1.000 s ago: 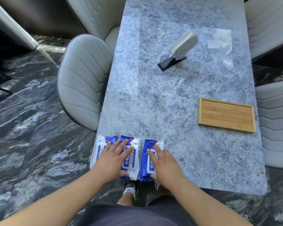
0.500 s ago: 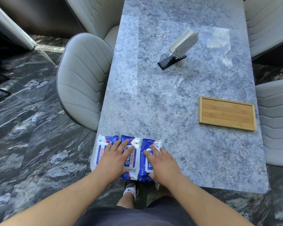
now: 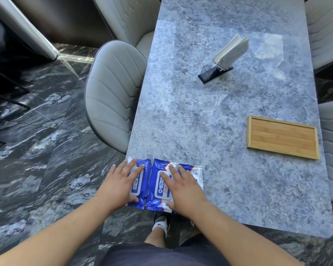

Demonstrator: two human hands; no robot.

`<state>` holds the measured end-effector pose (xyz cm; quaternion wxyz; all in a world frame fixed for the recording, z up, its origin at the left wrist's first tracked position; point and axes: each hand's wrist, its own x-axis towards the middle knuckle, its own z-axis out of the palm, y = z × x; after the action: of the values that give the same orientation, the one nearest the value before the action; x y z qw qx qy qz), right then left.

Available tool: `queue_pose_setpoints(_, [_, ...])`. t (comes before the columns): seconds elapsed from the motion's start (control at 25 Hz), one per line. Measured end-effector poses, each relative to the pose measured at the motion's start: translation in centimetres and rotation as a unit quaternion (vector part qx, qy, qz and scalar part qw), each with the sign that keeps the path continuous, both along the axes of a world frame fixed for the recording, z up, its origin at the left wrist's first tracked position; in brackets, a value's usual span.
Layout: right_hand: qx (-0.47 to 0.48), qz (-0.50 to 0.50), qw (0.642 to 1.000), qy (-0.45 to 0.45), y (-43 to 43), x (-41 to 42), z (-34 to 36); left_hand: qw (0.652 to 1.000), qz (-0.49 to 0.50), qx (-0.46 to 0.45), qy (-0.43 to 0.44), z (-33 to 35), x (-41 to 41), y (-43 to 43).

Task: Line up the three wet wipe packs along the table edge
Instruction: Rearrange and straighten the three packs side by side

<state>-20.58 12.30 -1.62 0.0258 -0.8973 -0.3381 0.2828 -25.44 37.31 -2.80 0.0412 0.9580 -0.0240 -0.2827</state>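
A: Fingers?
B: Both sets splayed flat, gripping nothing — left hand [image 3: 119, 186] pressed on the left pack [image 3: 142, 169], right hand [image 3: 183, 189] across the middle pack [image 3: 159, 186] and right pack [image 3: 192, 169].
A: Why flat?
B: Palms probably slid and squared them. Packs were touching in a row at the near-left corner of the table [image 3: 210, 121], along its edge.

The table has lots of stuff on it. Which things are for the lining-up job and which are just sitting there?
For the job:
left wipe pack
middle wipe pack
right wipe pack
left hand
right hand

Just sitting there:
wooden tray
card holder
chairs
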Motion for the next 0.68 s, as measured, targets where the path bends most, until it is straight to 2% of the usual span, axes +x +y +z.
queue_pose_setpoints(0.36, [-0.046,-0.001,0.999,-0.017,2.5,-0.3,-2.1,1.000,-0.006,-0.008,-0.009,-1.1,0.1,0.6])
queue_pose_setpoints(0.68, [-0.013,-0.008,1.000,-0.012,1.9,-0.3,-1.3,0.999,-0.036,0.012,-0.017,-0.7,0.3,0.5])
